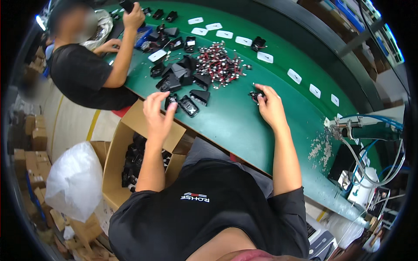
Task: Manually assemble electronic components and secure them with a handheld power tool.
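My left hand [156, 114] is at the near edge of the green bench, its thumb and fingers around a small black plastic housing [171, 99]. Right beside it lies an open black housing [188, 106], and a wedge-shaped black housing [200, 96] is just beyond. My right hand [271, 106] is over the middle of the bench, pinching a small black part with thin wires [254, 95]; the fingers partly hide it. Farther off, between my hands, is a heap of red and black wires with white connectors [221, 64]. More black housings [178, 75] are piled to its left.
White cards [294, 76] lie in a row along the far strip. A metal fixture with hoses [348, 128] stands at the right, near scattered light bits [321, 150]. A co-worker [85, 71] sits at left. Below the edge is an open carton [116, 169] of black parts, beside a white bag [73, 180].
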`<state>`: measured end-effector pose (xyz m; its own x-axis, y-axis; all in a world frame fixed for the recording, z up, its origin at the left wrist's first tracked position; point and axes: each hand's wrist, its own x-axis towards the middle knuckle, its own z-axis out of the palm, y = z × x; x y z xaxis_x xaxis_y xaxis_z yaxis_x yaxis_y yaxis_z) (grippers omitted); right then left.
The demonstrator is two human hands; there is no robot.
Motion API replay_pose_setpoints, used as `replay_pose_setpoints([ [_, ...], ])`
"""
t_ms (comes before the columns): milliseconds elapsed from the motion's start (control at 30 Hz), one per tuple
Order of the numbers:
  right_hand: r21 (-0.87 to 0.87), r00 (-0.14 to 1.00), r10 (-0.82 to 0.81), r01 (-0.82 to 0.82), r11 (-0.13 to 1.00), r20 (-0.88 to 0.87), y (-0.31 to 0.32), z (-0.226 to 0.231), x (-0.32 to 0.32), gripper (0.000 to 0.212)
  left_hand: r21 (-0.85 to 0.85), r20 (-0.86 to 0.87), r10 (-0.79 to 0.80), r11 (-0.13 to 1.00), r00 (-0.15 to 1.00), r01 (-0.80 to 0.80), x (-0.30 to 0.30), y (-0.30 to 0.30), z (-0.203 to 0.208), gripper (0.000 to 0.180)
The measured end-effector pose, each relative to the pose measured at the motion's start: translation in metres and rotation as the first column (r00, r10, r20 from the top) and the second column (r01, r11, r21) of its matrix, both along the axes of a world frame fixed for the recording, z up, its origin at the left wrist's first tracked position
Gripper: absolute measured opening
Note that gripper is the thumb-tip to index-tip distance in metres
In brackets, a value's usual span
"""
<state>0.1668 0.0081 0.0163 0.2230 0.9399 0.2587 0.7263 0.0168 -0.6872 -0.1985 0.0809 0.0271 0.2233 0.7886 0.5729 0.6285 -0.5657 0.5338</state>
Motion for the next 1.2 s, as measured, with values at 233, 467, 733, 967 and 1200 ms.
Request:
replay_pose_setpoints([
  [233, 0.03, 0.978, -0.206, 0.207, 0.978, -0.035, -0.005, 0.003, -0.017, 0.024, 0.003, -0.165, -0.042, 0.999, 0.985, 0.043, 0.021, -0.012, -0.035, 0.103],
  [467, -0.003, 0.894, -0.397, 0.405, 0.914, -0.21, -0.062, 0.014, -0.012, 0.043, 0.062, -0.21, -0.06, 0.995, 0.976, 0.074, 0.032, 0.002, -0.042, 0.085],
  [733, 0.05, 0.845, -0.499, 0.499, 0.865, 0.193, -0.118, -0.003, -0.019, 0.057, -0.011, 0.186, -0.521, 0.847, 0.833, 0.532, 0.074, -0.038, -0.008, 0.083],
  [967, 0.103, 0.757, -0.584, 0.632, 0.768, -0.293, -0.115, -0.006, -0.016, 0.047, -0.388, 0.723, -0.558, 0.158, 0.407, 0.908, 0.152, -0.108, -0.029, 0.086],
  [1200, -0.14, 0.658, -0.747, 0.734, 0.665, -0.098, -0.165, 0.01, -0.027, 0.045, -0.401, 0.886, -0.319, -0.167, 0.335, 0.901, 0.196, -0.1, -0.038, 0.074],
])
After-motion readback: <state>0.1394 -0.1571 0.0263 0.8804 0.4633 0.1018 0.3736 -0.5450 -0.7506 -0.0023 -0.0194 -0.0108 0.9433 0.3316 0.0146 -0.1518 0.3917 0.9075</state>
